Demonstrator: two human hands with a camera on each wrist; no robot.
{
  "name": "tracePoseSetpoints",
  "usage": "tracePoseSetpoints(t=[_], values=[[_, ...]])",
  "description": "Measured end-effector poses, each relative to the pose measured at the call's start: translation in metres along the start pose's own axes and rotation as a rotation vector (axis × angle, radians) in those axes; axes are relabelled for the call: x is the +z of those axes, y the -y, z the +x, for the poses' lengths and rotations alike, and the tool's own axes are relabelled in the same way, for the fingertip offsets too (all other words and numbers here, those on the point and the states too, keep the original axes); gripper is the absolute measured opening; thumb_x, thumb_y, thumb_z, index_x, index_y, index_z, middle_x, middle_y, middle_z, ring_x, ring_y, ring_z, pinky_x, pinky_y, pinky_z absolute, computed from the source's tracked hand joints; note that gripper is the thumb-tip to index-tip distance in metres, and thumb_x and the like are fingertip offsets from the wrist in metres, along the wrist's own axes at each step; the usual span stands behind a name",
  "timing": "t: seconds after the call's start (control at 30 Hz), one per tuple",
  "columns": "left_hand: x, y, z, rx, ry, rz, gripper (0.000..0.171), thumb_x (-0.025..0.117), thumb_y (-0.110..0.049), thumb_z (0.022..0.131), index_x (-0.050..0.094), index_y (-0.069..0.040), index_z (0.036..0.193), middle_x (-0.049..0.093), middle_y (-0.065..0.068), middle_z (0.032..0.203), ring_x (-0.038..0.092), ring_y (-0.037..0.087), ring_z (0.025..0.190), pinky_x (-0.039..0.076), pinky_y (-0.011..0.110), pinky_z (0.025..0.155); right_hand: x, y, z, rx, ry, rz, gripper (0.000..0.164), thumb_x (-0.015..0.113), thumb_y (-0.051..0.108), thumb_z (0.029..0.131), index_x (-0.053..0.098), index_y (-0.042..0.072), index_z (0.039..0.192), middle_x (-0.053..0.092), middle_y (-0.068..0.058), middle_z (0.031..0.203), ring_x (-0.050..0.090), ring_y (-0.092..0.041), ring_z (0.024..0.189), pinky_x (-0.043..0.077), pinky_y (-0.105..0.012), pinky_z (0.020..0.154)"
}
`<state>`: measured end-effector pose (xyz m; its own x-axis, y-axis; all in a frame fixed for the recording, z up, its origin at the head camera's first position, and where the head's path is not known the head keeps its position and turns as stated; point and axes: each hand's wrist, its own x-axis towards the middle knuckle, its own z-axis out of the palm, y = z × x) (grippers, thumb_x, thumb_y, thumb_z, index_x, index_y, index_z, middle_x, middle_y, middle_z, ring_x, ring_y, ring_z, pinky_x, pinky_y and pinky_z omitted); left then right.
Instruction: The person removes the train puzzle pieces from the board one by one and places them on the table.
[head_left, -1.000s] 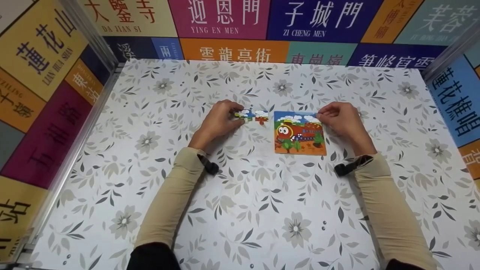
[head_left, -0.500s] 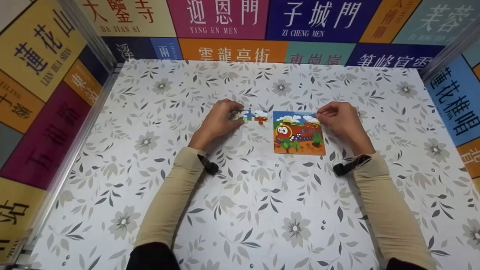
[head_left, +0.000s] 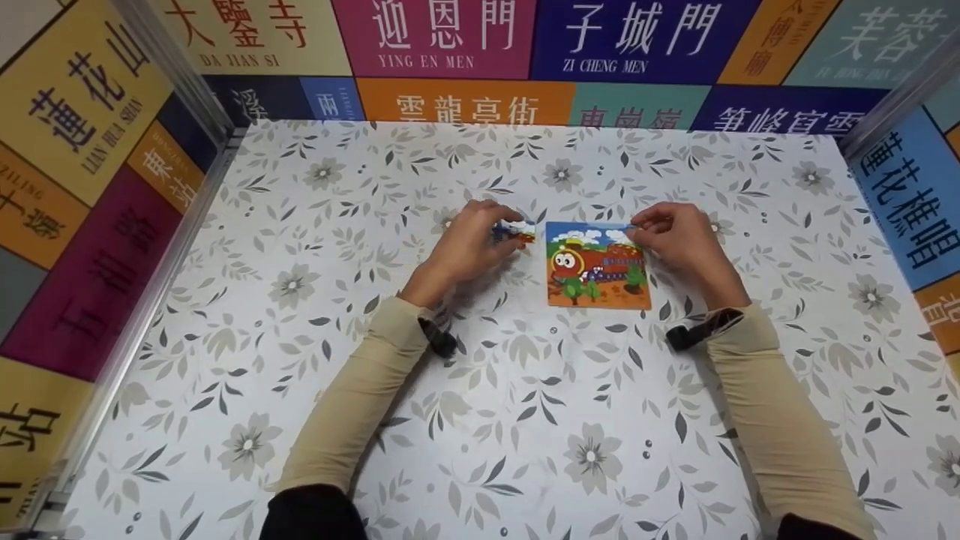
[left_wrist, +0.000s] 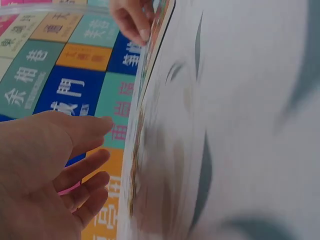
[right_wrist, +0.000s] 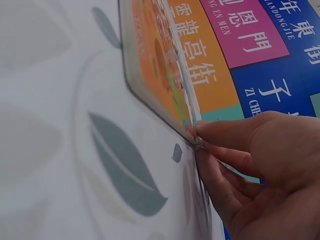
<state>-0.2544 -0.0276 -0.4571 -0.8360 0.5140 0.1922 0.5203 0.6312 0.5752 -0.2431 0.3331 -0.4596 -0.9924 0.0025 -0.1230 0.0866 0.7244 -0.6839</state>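
A square board printed with a cartoon train (head_left: 598, 266) lies flat on the table. My right hand (head_left: 671, 234) pinches its upper right corner; in the right wrist view the thumb and a finger (right_wrist: 220, 134) meet at that corner. To the left of the board lie jigsaw pieces (head_left: 517, 227) with cloud and train print, partly hidden by my left hand (head_left: 469, 244). That hand arches over them, fingers on the far side and thumb on the near side. In the left wrist view the left fingers (left_wrist: 90, 170) are loosely bent and hold nothing, beside the flat pieces (left_wrist: 134, 175).
The table (head_left: 480, 420) has a white cover with grey flowers and leaves. Coloured panels with large Chinese lettering (head_left: 442, 37) stand along the back and both sides. Black straps (head_left: 686, 337) sit on both wrists.
My left hand has moved to the right over the jigsaw pieces and now covers more of them. The right hand stays at the board's corner.
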Motion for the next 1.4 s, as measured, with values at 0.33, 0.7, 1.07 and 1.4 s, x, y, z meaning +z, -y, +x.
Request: tracePoseSetpoints(t=[0.33, 0.7, 1.07, 1.4], values=[[0.029, -0.029, 0.02, -0.008, 0.13, 0.002, 0.049, 0.08, -0.029, 0.1, 0.069, -0.01, 0.143, 0.07, 0.009, 0.14, 0.063, 0.025, 0.131, 0.05, 0.04, 0.114, 0.003, 0.004, 0.001, -0.026, 0.005, 0.012, 0.027, 0.081, 0.023, 0.099, 0.079, 0.01, 0.123, 0.074, -0.012, 0.109, 0.064, -0.016, 0.094, 0.049, -0.025, 0.081], [0.04, -0.037, 0.033, -0.055, 0.146, 0.112, 0.055, 0.079, -0.039, 0.099, 0.067, -0.014, 0.146, 0.068, 0.006, 0.142, 0.06, 0.026, 0.133, 0.049, 0.042, 0.115, 0.001, 0.001, 0.001, -0.054, -0.012, 0.006, 0.026, 0.08, 0.022, 0.099, 0.081, 0.009, 0.121, 0.079, -0.016, 0.109, 0.066, -0.004, 0.084, 0.048, -0.019, 0.076], [0.039, -0.045, 0.037, -0.041, 0.169, 0.192, 0.053, 0.079, -0.039, 0.1, 0.067, -0.013, 0.145, 0.072, 0.005, 0.138, 0.063, 0.026, 0.126, 0.051, 0.045, 0.111, 0.0, -0.001, 0.001, -0.021, -0.021, 0.029, 0.026, 0.082, 0.024, 0.099, 0.081, 0.01, 0.121, 0.078, -0.007, 0.103, 0.067, -0.008, 0.086, 0.05, -0.021, 0.075], [0.042, -0.046, 0.036, -0.017, 0.188, 0.196, 0.054, 0.076, -0.037, 0.103, 0.063, -0.015, 0.151, 0.063, 0.01, 0.145, 0.054, 0.03, 0.133, 0.048, 0.046, 0.113, 0.001, -0.003, 0.0, -0.025, -0.035, 0.032, 0.028, 0.083, 0.028, 0.098, 0.081, 0.011, 0.121, 0.079, -0.011, 0.108, 0.067, -0.006, 0.086, 0.05, -0.02, 0.075]])
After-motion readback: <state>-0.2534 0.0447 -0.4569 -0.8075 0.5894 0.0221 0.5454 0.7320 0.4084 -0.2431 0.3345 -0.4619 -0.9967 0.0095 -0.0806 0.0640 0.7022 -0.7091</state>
